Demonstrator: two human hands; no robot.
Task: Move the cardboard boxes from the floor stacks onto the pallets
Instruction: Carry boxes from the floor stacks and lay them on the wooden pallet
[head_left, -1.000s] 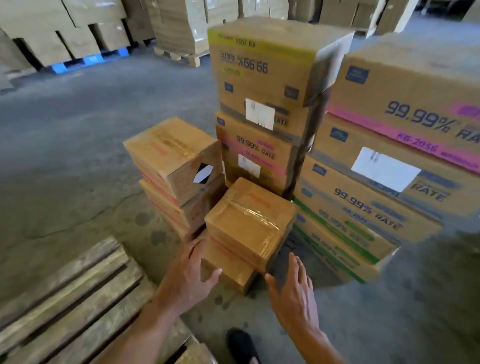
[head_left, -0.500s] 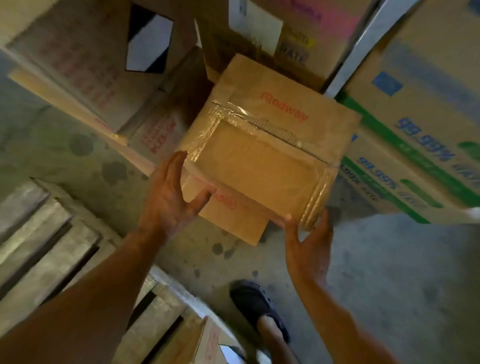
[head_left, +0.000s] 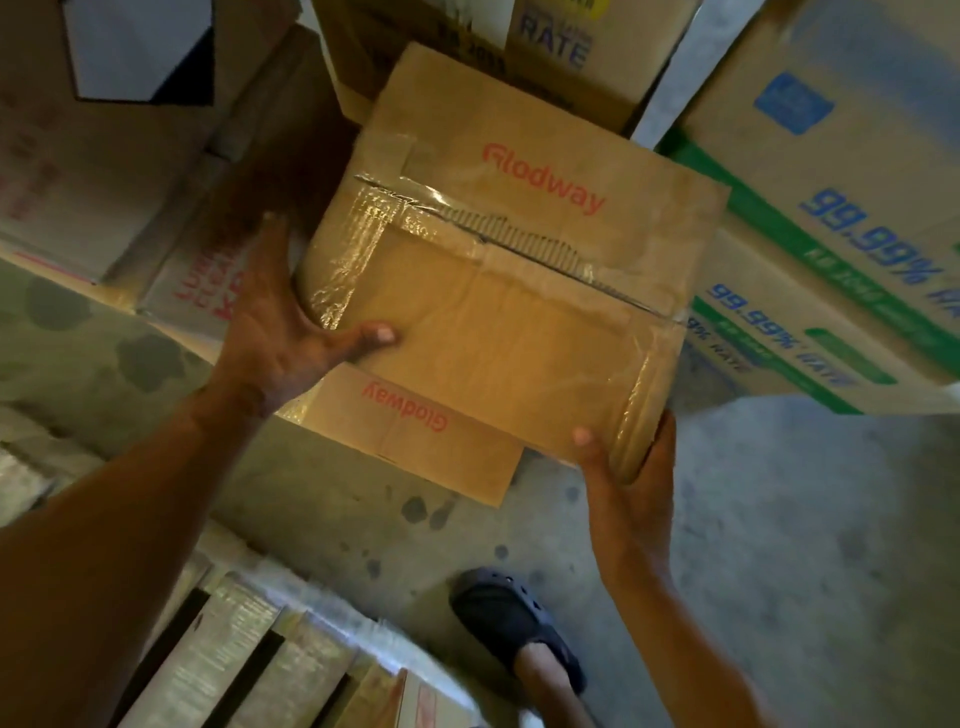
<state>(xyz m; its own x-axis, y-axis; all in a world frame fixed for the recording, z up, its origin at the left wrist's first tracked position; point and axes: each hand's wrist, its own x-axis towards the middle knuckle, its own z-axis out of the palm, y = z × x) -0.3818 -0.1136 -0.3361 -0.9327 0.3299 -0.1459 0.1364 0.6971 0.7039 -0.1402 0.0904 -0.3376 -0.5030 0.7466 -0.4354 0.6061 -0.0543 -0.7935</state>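
A small taped cardboard box (head_left: 519, 291) with red "Glodway" print fills the middle of the view. My left hand (head_left: 283, 332) grips its near-left corner, thumb on top. My right hand (head_left: 631, 483) holds its near-right corner from below. A second Glodway box (head_left: 410, 441) lies underneath it on the concrete floor. The wooden pallet (head_left: 218, 665) shows at the bottom left.
Stacked boxes with red print (head_left: 104, 171) stand at the left. Larger "99.99% RATE" boxes (head_left: 841, 249) with green bands stand at the right, more at the top (head_left: 519, 57). My dark clog (head_left: 511, 623) is on the floor below the box.
My head has come down close over the boxes. Both hands went from open in the air to gripping the top Glodway box at its near corners, and the grip has tightened.
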